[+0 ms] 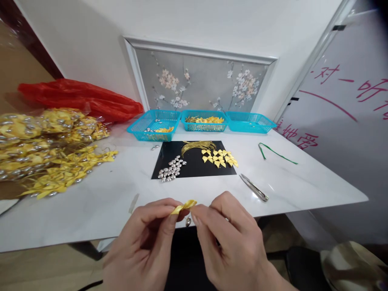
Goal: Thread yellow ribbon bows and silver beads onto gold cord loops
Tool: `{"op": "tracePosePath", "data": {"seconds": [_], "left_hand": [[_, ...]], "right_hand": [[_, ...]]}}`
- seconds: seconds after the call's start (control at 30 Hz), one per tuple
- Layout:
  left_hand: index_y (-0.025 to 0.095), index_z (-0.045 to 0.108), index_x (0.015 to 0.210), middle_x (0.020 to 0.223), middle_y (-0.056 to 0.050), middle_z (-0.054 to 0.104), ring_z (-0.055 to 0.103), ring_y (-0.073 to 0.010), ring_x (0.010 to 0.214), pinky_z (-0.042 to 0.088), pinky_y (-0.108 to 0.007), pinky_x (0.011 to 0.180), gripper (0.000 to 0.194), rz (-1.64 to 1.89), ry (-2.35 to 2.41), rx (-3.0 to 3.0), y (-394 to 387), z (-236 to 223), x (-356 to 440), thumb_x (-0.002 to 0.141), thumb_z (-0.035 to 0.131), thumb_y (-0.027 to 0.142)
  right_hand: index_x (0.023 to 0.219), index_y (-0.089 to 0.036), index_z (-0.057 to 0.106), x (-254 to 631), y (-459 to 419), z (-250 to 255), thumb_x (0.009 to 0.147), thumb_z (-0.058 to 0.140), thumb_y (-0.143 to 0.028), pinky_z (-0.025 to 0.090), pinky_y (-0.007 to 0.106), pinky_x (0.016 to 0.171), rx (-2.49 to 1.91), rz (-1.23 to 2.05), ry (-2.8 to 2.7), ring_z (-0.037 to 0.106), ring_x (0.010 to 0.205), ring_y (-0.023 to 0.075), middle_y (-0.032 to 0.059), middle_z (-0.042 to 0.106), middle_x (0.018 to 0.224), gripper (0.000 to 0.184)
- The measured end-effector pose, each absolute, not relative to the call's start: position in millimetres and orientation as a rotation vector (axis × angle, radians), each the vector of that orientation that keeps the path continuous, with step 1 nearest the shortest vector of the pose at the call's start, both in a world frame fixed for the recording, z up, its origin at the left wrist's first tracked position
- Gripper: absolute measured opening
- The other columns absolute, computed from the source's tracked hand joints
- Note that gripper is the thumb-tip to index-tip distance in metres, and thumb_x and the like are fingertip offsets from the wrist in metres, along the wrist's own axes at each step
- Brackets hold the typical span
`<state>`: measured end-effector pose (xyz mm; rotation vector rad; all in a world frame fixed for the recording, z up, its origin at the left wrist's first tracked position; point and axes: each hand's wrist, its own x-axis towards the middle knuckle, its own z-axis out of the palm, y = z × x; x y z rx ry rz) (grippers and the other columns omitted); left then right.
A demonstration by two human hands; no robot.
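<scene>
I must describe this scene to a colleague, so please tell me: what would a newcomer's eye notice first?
Probably the left hand in the foreground, pinching a yellow piece, with the right hand at its other end. Next come the red material and yellow and silver sprays on the left, and three blue baskets at the back.

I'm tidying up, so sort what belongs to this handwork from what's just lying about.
Likely in the job: held yellow leaf, silver beads, gold wires, yellow leaves, black mat, blue baskets, probably small scissors.

Seemingly just lying about: green tie, red bag, pale strip.
</scene>
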<state>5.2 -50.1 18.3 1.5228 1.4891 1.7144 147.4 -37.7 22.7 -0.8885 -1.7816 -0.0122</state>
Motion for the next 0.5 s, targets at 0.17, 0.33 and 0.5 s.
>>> {"op": "tracePosePath", "data": {"seconds": [0.17, 0.33, 0.5], "left_hand": [[0.03, 0.074, 0.082, 0.094, 0.001, 0.078, 0.074, -0.0166, 0.082, 0.058, -0.016, 0.079, 0.007, 1.735, 1.486, 1.486, -50.8, 16.5, 3.1, 0.08, 0.076, 0.024], [0.032, 0.077, 0.083, 0.09, 0.003, 0.079, 0.073, -0.0155, 0.081, 0.057, -0.016, 0.081, 0.013, 1.74, 1.432, 1.475, -50.9, 15.4, 2.4, 0.079, 0.076, 0.021], [0.03, 0.079, 0.072, 0.082, 0.0, 0.079, 0.073, -0.0171, 0.076, 0.058, -0.019, 0.079, 0.01, 1.804, 1.395, 1.425, -50.2, 18.3, 8.3, 0.075, 0.078, 0.021]], "right_hand": [[0.087, -0.012, 0.068, 149.2, -37.0, 20.2, 0.089, 0.054, -0.001, 0.036, 0.028, 0.051, -0.896, 0.036, -1.797, 0.042, 0.057, 0.0139, 0.0019, 0.045, 0.067, 0.018], [0.086, -0.014, 0.064, 146.9, -38.3, 17.8, 0.091, 0.051, -0.002, 0.038, 0.028, 0.053, -0.886, 0.136, -1.727, 0.046, 0.06, 0.0146, 0.0045, 0.053, 0.07, 0.018], [0.088, -0.017, 0.064, 144.6, -40.3, 12.9, 0.093, 0.05, -0.005, 0.04, 0.027, 0.054, -0.902, 0.256, -1.669, 0.048, 0.061, 0.0137, 0.0025, 0.051, 0.072, 0.019]]}}
